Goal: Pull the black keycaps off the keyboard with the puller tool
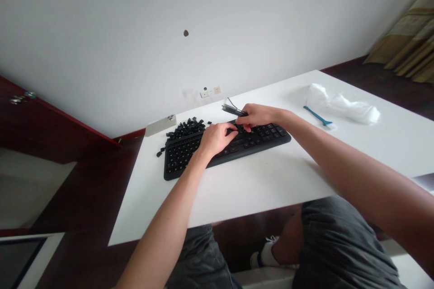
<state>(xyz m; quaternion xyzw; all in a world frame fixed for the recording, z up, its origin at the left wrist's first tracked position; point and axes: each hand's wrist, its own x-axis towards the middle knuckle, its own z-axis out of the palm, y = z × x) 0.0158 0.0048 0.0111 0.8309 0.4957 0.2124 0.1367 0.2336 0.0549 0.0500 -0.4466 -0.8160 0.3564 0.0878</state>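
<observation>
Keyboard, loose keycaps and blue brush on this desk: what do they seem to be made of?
The keyboard looks like black plastic, dull with little shine. The loose keycaps look like the same matte black plastic. The brush has a smooth blue handle, probably plastic; its pale bristles are too small to judge.

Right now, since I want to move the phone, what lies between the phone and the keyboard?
In the head view, a heap of loose black keycaps lies between the phone and the black keyboard.

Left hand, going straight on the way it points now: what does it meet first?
Probably the right hand, whose fingers lie just ahead of the left hand above the keyboard, though depth is hard to judge from here.
</observation>
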